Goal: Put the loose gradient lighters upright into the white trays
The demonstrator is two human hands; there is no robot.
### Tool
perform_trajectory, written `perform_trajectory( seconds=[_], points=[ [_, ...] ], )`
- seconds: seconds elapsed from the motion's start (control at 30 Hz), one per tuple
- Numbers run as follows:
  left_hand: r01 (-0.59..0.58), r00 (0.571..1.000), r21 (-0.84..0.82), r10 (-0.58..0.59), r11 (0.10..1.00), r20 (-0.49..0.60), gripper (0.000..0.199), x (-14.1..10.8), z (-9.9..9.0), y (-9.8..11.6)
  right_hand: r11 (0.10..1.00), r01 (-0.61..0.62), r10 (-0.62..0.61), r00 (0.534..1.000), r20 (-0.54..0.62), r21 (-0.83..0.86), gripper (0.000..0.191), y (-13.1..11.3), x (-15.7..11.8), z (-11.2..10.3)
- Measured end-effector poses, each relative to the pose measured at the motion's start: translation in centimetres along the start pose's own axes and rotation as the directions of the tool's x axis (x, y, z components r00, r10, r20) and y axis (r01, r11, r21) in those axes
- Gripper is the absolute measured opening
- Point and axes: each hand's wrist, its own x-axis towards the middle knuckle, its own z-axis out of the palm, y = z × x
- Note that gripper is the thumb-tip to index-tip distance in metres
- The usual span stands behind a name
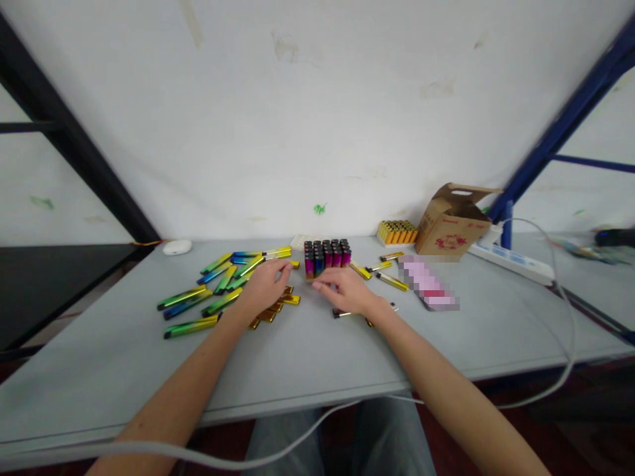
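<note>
My left hand (pixel 269 285) is above the table with its fingers curled together, between shiny green-and-yellow sticks (pixel 223 303) and a group of gold sticks (pixel 270 314). Whether anything is pinched in it is hidden. My right hand (pixel 347 289) has its thumb and fingers drawn together, just in front of a block of upright purple and blue cylinders (pixel 333 258) with black tops. What its fingertips hold, if anything, is too small to make out. Under and beside the right wrist lie a few dark-and-silver sticks (pixel 342 313), and yellow-ended sticks (pixel 391 281) lie farther right.
A pack of yellow cylinders (pixel 398 233) stands by the wall beside an open cardboard box (pixel 450 228). A pixelated pink phone-like object (pixel 427 283) lies at right, near a white power strip (pixel 513 263). A white case (pixel 177 247) sits back left. A white cable (pixel 570 317) hangs across the table edge.
</note>
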Motion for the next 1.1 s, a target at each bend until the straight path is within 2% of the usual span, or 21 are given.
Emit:
perform_trajectory(
  seconds=[0.13,0.27,0.33,0.4,0.47,0.53,0.63,0.7,0.8,1.1],
  points=[
    [0.131,0.988,-0.197,-0.145,0.972,-0.056,0.044,0.4,0.0,-0.5,0.986,0.154,-0.159,0.983,0.096,0.057,0.027,-1.4,0.0,0.7],
    [0.25,0.953,-0.448,-0.299,0.858,-0.043,0.057,0.8,0.0,-1.1,0.977,0.198,-0.207,0.971,0.116,0.085,0.034,-1.8,0.1,0.9],
    [0.279,0.938,-0.501,-0.345,0.819,-0.042,0.063,0.9,-0.2,-1.3,0.977,0.197,-0.206,0.972,0.117,0.088,0.032,-1.7,0.1,0.8],
    [0.285,0.93,-0.456,-0.359,0.843,-0.081,0.064,0.9,-0.5,-1.5,0.983,0.166,-0.173,0.981,0.092,0.077,0.029,-1.4,0.1,0.6],
    [0.279,0.935,-0.339,-0.335,0.899,-0.118,0.058,0.8,-1.0,-1.7,0.994,0.101,-0.103,0.994,0.031,0.05,0.029,-1.1,0.1,0.3],
    [0.262,0.953,-0.211,-0.288,0.942,-0.1,0.048,0.6,-1.5,-2.1,0.999,0.023,-0.023,0.999,-0.025,0.028,0.03,-0.8,0.1,0.0],
    [0.135,0.99,-0.066,-0.131,0.989,0.055,0.037,0.2,-2.2,-2.6,0.999,-0.049,0.049,0.998,-0.038,0.004,0.032,-0.4,0.0,-0.1],
    [-0.012,0.984,-0.012,0.014,1.0,0.175,0.033,0.0,-2.5,-2.8,0.998,-0.057,0.057,0.998,-0.021,-0.017,0.033,-0.2,0.0,0.0],
    [-0.141,0.968,0.039,0.13,0.989,0.216,0.025,-0.1,-2.8,-2.7,0.998,-0.048,0.048,0.999,0.003,-0.027,0.033,0.0,0.0,0.4],
    [-0.23,0.938,-0.017,0.226,0.973,0.264,0.019,-0.1,-2.4,-2.0,0.998,-0.051,0.051,0.999,0.003,-0.044,0.029,0.1,0.0,0.8]
  ],
)
